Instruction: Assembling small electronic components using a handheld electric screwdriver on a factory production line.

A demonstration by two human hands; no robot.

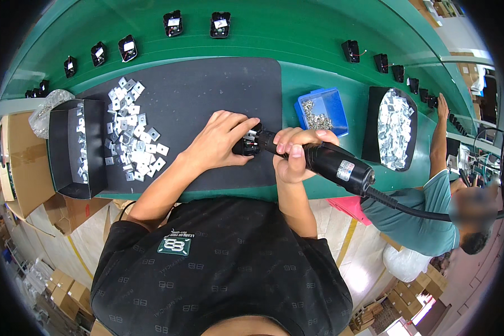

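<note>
My right hand (297, 151) is wrapped round a black corded electric screwdriver (333, 165), its nose pointing left. The tip meets a small black housing (246, 144) with electronic parts showing inside. My left hand (221, 140) grips that housing from the left, thumb on the near side and fingers on the far side, against a dark grey mat (207, 84). Left of this hand lies a loose heap of small silvery square plates with holes (134, 131). Beyond the screwdriver stands a blue bin (341, 115) of small metal screws. The screwdriver's bit is hidden.
Black boxes of plates stand at the left (59, 145) and right (372, 134). Several black housings (220, 25) line the green belt (291, 33) at the far side. The screwdriver cord (414, 213) runs right, past a co-worker (414, 218) with an arm at the belt.
</note>
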